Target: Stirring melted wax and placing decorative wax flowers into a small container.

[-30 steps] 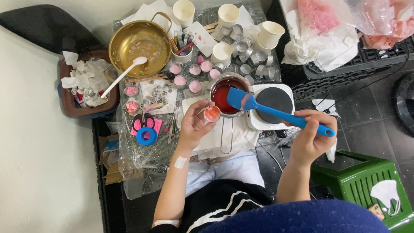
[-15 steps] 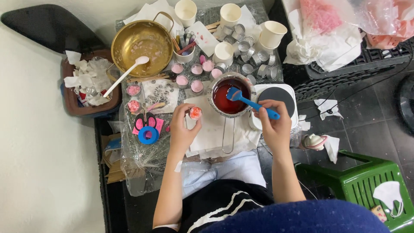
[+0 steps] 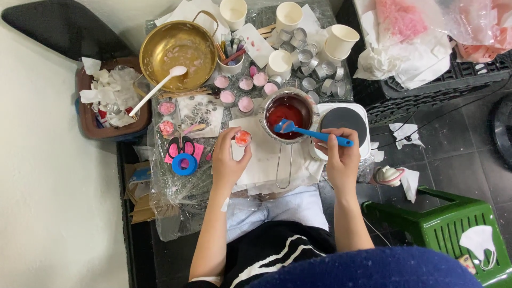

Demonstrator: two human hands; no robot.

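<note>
My left hand (image 3: 228,160) holds a small round metal cup (image 3: 242,138) filled with pink-red wax, just left of a small steel pot (image 3: 288,113) of dark red liquid. My right hand (image 3: 341,157) grips the handle of a blue spatula (image 3: 314,133); its blade, coated red, rests over the pot's near rim. The pot's long wire handle (image 3: 283,168) points toward me across white paper.
A white hot plate (image 3: 343,120) sits right of the pot. Behind are several pink filled cups (image 3: 237,90), empty metal cups (image 3: 312,64), white paper cups (image 3: 340,40), a brass bowl (image 3: 176,48) with a white spoon. Scissors and blue tape roll (image 3: 184,164) lie left; green stool (image 3: 458,229) right.
My right hand drew in from the far right and brought the spatula blade to the pot. My left hand has stayed beside the pot with the small cup.
</note>
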